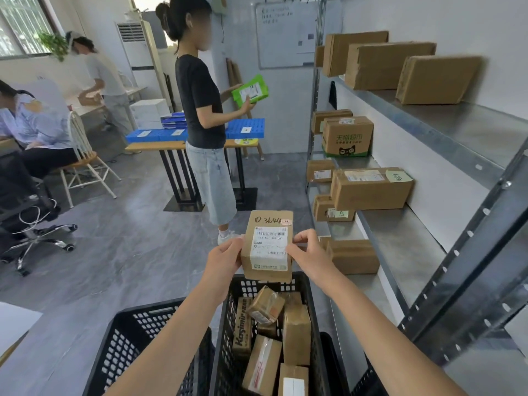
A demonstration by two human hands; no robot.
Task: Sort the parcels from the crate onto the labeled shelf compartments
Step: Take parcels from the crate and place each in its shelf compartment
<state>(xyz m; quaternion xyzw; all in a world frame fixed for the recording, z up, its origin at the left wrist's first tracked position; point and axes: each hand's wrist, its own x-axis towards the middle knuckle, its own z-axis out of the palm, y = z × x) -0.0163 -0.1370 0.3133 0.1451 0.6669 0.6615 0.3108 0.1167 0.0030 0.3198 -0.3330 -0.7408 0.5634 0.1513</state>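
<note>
Both hands, left and right, pinch a labelled parcel above the crate. A misread label could send it to the wrong compartment of the shelf.

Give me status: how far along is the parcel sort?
Partway. Done: several boxes sit on the shelf levels. In hand: the left hand and right hand hold a labelled parcel above the crate. Left: at least six parcels inside.

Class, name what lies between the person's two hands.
In the head view, a small labeled cardboard parcel lies between the left hand and right hand, gripped by both.
</note>
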